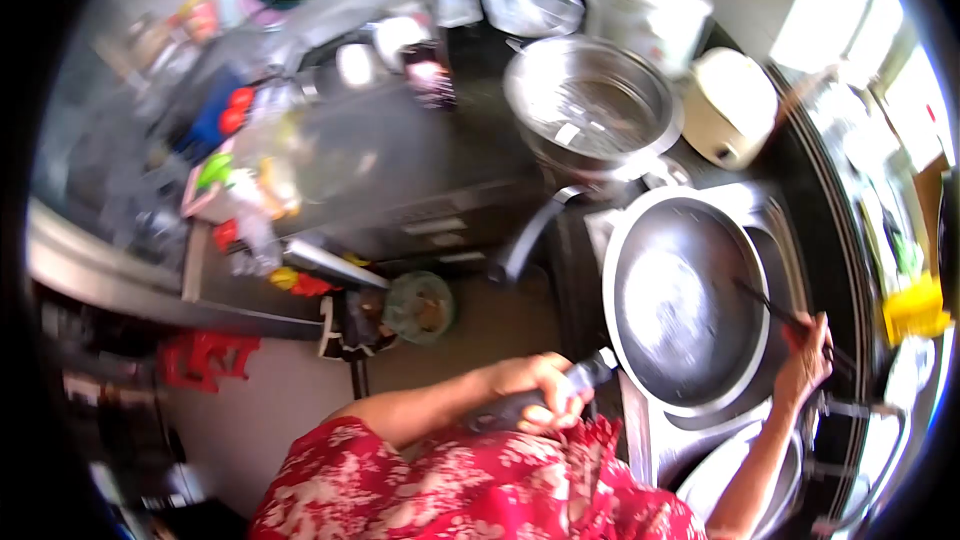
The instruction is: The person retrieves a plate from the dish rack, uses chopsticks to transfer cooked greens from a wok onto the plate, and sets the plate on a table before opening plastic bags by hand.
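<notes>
A large dark frying pan [670,315] with a pale rim is over the metal sink [778,230], its inside facing up and shining with glare. My left hand [545,395] is wrapped round the pan's black handle [500,412], close to my body. To the right of the pan, my right hand [806,365] is closed on a thin dark utensil [775,308]. The utensil's far end crosses the rim into the pan; its kind is too blurred to tell. Below the pan, a white basin [735,470] in the sink is partly hidden by my right forearm.
A steel pot [590,105] with a long handle stands beyond the pan, near a white lidded cooker [650,10] and a cream container [732,105]. A faucet [870,410] is at right. A green bin [420,308] and red stool [208,358] are lower left.
</notes>
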`<state>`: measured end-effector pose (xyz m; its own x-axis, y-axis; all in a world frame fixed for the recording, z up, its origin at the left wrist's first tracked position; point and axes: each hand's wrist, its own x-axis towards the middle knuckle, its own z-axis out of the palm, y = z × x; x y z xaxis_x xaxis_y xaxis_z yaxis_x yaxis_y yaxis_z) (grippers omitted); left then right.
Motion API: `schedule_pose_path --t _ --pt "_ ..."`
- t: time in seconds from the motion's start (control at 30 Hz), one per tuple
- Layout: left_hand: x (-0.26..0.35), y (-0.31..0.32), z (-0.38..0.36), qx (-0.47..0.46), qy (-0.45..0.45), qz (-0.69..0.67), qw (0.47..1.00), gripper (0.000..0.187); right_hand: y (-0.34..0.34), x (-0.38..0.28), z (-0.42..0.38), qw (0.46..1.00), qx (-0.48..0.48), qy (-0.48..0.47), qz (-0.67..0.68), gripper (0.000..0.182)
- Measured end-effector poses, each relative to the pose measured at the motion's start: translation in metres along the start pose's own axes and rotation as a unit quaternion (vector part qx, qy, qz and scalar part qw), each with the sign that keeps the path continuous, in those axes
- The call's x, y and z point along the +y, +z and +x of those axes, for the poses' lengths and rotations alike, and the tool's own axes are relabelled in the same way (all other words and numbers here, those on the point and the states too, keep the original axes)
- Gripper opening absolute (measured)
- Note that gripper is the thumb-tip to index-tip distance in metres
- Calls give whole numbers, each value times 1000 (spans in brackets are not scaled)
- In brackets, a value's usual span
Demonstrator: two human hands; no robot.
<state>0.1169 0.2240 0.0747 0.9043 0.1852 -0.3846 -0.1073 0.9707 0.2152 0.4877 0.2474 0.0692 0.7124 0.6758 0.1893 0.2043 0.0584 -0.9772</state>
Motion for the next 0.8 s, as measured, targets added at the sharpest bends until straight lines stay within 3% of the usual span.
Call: schedule_pose_path --t 0.07,0.13,0.27,0.43,0.8 --pt "2 5 -1 25 -4 -8 1000 40 -9 -6 -4 991 -12 -109 -82 30" --pt "2 3 2 17 -1 -30 999 37 -15 -16 -2 999 20 -6 33 29" --pt "2 6 0 55 -10 -48 997 39 -25 -9 -4 992 -16 -8 122 26" --pt "2 10 -2 65 -21 -67 995 39 -12 22 -6 991 -112 6 75 18" --pt "0 7 -1 56 -8 -60 997 39 12 56 -4 987 -159 9 10 23"
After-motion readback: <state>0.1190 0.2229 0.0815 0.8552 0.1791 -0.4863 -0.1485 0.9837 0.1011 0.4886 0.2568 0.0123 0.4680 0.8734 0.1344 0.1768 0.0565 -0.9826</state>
